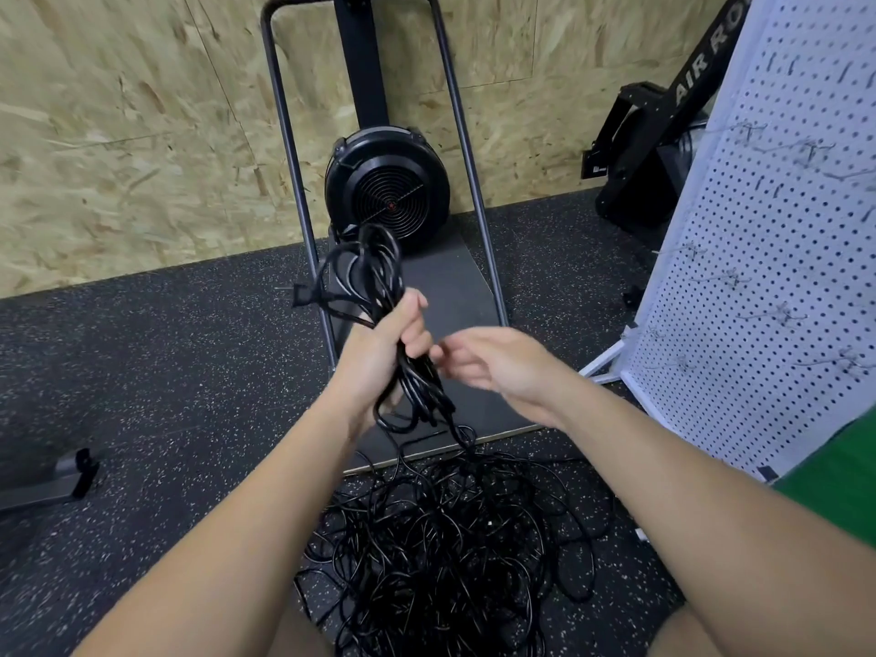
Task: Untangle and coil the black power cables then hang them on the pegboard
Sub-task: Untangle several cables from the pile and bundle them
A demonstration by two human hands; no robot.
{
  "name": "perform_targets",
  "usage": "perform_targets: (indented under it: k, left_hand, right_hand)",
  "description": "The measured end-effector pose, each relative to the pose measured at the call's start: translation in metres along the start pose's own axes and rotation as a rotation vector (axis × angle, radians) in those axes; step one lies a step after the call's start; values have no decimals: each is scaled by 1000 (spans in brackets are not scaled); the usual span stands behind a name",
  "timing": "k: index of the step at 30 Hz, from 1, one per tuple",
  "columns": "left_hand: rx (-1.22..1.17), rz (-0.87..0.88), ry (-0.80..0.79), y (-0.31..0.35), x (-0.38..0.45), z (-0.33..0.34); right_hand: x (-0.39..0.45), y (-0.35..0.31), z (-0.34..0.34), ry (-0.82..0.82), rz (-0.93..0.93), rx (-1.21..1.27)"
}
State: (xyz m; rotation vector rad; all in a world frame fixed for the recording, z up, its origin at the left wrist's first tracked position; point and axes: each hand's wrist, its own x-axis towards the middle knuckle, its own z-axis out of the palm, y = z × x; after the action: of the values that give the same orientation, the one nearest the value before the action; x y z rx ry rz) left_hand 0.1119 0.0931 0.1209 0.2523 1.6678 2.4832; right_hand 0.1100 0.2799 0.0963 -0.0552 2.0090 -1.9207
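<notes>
The coiled bundle (379,301) of black cable sits upright in your left hand (384,353), whose fingers are curled tight round its middle, loops standing above the fist and more hanging below. From the bundle's lower end a strand runs down into the tangled pile (441,538) on the floor (166,395), directly beneath the bundle. Your right hand (493,362) is just beside the bundle on its right, fingers loosely bent near the strands; it seems to grip nothing, though blur makes that hard to confirm. To coil well, I'd draw one length at a time up from the pile, match each loop to those already held, and free any snag before pulling. The pegboard (758,286) stands well to the bundle's right, its hooks (782,315) bare. No containers are in view.
</notes>
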Motion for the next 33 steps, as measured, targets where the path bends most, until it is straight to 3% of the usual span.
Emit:
perform_targets:
  k: [5,9,13,16,19,24,28,31,33]
  left_hand:
    - [-404,20,-20,24,12,-15]
    - [-667,56,-112,41,15,-48]
    - [-845,120,-77,64,12,-86]
    - [-766,109,-48,68,10,-107]
    - [-686,39,-42,64,9,-113]
    - [-396,-10,71,52,12,-95]
    - [-32,-53,207,36,9,-79]
    - [207,-83,170,21,1,-53]
    - [223,-144,96,15,-9,-32]
  right_hand:
    - [-4,21,15,-257,186,-84]
    - [-2,25,20,-268,167,-102]
    - [-2,29,8,-293,134,-290]
    - [0,28,-4,-225,156,-214]
    - [5,19,-12,-32,201,-5]
    - [8,11,-15,257,98,-20]
    - [5,6,-12,194,-118,-144]
    - [-5,-8,-1,77,-242,-164]
    - [-8,-14,6,119,-326,-234]
